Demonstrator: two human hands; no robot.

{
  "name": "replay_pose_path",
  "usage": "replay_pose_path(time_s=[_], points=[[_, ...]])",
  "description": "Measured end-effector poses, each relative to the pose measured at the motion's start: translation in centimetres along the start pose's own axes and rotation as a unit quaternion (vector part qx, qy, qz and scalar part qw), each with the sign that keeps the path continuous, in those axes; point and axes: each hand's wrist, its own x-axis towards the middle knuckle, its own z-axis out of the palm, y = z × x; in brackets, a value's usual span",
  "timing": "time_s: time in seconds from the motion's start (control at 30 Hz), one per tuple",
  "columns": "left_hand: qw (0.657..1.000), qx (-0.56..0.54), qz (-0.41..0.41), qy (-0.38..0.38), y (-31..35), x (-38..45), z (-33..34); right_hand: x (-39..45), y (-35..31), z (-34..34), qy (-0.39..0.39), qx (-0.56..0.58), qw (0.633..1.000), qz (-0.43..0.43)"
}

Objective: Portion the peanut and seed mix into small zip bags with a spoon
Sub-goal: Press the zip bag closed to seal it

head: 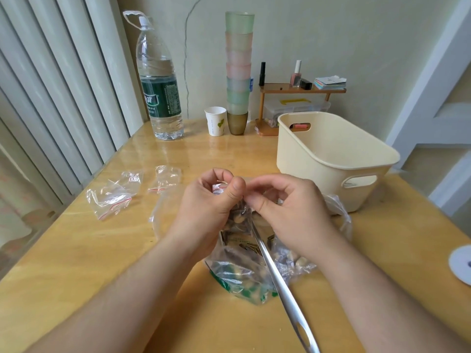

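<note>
Pinching the top of a small zip bag (235,212) with both hands, as I read it: left hand (211,200) and right hand (285,202) meet at its mouth, thumbs and fingers curled on the plastic. That bag hangs upright, filled with nuts and seeds, over the big open bag (244,271) of mix. Spoon (280,284) lies unheld, handle toward me, long axis running near-right to far-left into the big bag. Three empty zip bags (112,197) lie left. Bottle (159,80) label green, text unreadable. Yellow wooden table (76,250); cream basket (328,159) right; pale wall (331,34).
</note>
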Motion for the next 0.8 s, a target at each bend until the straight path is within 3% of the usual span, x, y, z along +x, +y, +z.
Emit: replay_pose_path(time_s=[0.1,0.3,0.6,0.8], points=[[0.999,0.005,0.014,-0.031,0.1,0.1,-0.6,0.3,0.2,0.0,0.026,0.043,0.999,0.009],[0.982,0.135,0.011,-0.133,0.5,-0.8,-0.7,0.3,0.3,-0.6,0.074,0.089,0.993,0.005],[0.993,0.094,0.046,-0.048,0.4,-0.5,-0.6,0.4,0.3,-0.8,0.098,0.103,0.989,0.047],[0.996,0.006,0.081,0.026,0.1,-1.1,0.8,0.2,0.1,-0.3,0.035,0.209,0.974,0.076]])
